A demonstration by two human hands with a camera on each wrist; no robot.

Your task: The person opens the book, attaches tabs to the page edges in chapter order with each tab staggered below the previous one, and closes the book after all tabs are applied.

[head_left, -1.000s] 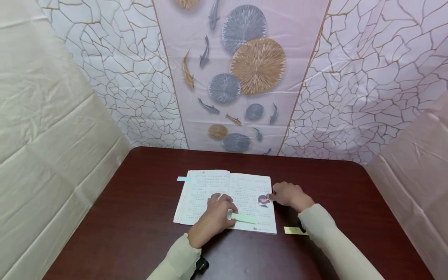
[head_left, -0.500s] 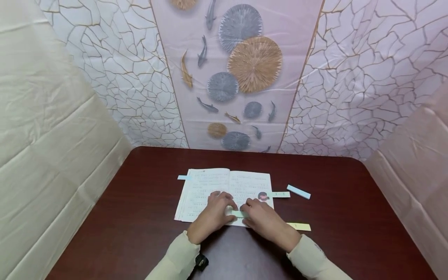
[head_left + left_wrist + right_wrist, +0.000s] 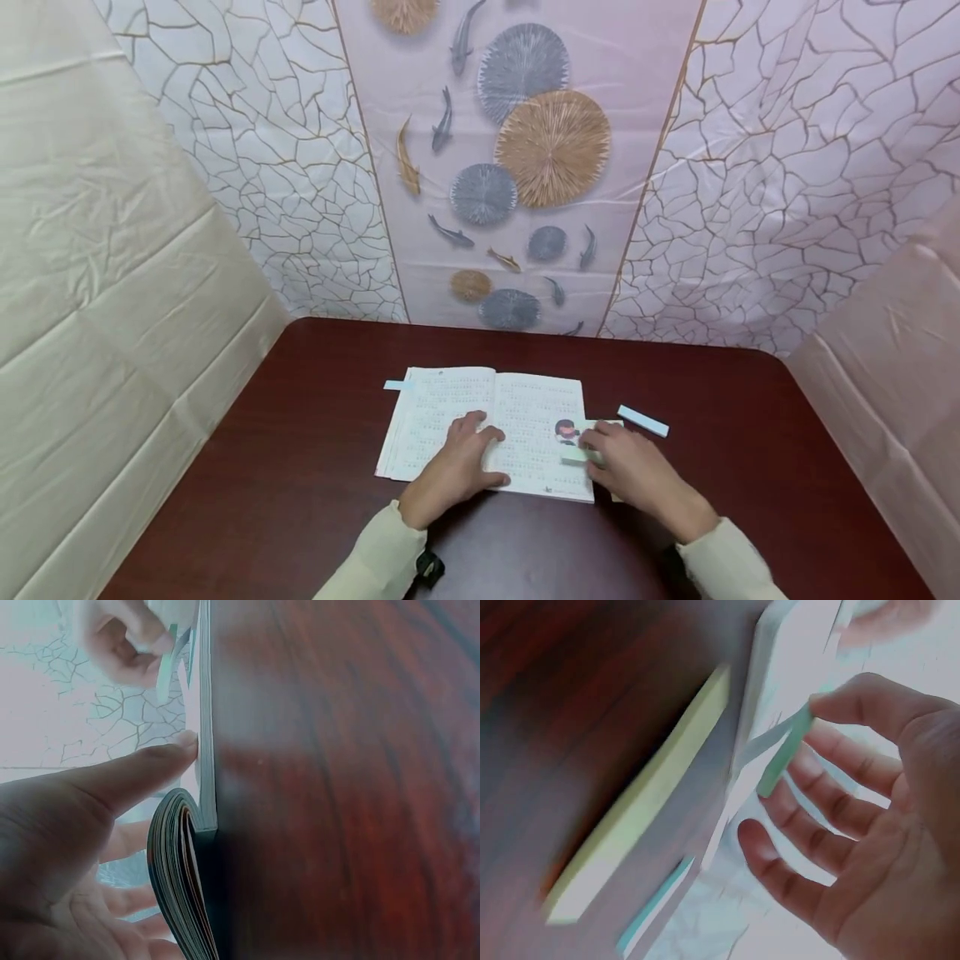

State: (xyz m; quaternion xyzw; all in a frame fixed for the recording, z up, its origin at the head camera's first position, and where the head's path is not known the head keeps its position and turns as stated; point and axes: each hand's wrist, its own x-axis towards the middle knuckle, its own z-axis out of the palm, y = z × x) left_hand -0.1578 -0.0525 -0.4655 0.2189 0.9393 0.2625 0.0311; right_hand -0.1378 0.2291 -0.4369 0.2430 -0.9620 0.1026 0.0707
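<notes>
An open book (image 3: 525,408) lies on the table, printed pages up. My left hand (image 3: 453,467) rests on it near the lower middle, fingers spread; the left wrist view shows its thumb touching the page by the edge. Over the right page, my right hand (image 3: 637,471) pinches a green sticky-note strip (image 3: 573,457) between thumb and fingers. In the right wrist view this strip (image 3: 787,754) is held at its upper end. Another pale green strip (image 3: 615,422) sticks out past the book's right edge, partly covered by the right hand.
Right of the book lies a blue sticky-note pad (image 3: 642,421). A yellow pad (image 3: 645,795) sits near the right hand, mostly hidden by it in the head view. A light blue tab (image 3: 393,385) projects from the left pages. Patterned cloth (image 3: 525,250) hangs behind the table.
The right hand went from the right edge to the green strip by the left hand, then back right with it. The left hand let go of the strip and stays on the book.
</notes>
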